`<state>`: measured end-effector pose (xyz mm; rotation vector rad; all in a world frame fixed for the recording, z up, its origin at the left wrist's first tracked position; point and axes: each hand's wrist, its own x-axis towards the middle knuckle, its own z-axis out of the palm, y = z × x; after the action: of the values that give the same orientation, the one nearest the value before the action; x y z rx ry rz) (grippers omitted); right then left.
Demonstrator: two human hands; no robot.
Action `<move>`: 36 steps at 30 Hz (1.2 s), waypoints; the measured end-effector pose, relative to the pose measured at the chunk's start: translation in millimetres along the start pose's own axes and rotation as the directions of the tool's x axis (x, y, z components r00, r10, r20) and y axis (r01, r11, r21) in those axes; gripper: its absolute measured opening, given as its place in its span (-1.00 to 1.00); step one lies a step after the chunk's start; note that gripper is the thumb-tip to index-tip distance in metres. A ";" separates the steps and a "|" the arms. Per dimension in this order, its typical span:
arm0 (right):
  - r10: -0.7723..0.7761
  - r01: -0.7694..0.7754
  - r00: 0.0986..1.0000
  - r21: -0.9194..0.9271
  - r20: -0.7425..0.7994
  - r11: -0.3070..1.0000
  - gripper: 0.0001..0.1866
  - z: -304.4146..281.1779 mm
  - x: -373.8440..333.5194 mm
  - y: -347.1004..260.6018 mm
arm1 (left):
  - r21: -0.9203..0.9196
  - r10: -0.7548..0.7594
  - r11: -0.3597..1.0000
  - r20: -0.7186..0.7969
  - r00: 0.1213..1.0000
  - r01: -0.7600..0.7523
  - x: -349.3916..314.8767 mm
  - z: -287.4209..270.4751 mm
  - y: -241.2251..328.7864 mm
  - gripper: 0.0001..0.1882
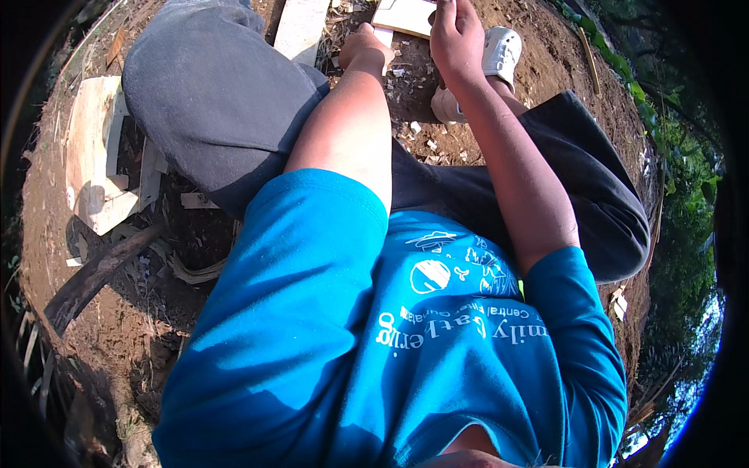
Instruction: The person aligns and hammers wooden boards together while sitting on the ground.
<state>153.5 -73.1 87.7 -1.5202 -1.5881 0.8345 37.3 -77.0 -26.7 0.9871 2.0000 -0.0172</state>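
My left hand point(365, 48) is closed against a narrow pale wood strip point(383, 37), which shows along its right side. The fingers are partly turned away. Just beyond, a pale wooden board point(403, 15) runs off the top edge of the head view. To its right, my right hand point(459, 40) is raised, fingers curled together and cut by the top edge. Whatever those fingers hold, if anything, cannot be made out. Wood chips point(422, 139) lie scattered on the soil between my legs.
A long pale plank point(301, 30) lies beyond my left knee. Cut wood pieces point(92, 152) and a dark branch point(101, 274) rest at the left. My white shoe point(501, 53) stands beside my right hand. Green plants point(690, 195) line the right side.
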 end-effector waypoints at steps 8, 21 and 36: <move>0.165 -0.141 0.976 -0.167 0.141 0.976 -0.54 11.5 -24.8 56.4 | 0.025 0.049 0.999 -0.061 0.997 -0.048 4.7 8.0 -7.4 -0.21; 0.292 -0.216 0.944 -0.382 0.153 0.898 -0.48 8.6 -16.5 33.4 | -0.015 -0.020 1.000 -0.015 1.000 0.020 3.8 -0.6 -8.2 -0.28; -0.014 0.014 1.000 0.026 -0.020 1.000 -0.61 8.0 -0.4 -14.9 | 0.004 -0.013 1.000 0.005 1.000 0.013 -0.5 -1.4 -5.8 -0.23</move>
<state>139.2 -74.2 96.7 -1.4928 -1.5660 0.8268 32.8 -80.8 -27.5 0.9759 2.0025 -0.0300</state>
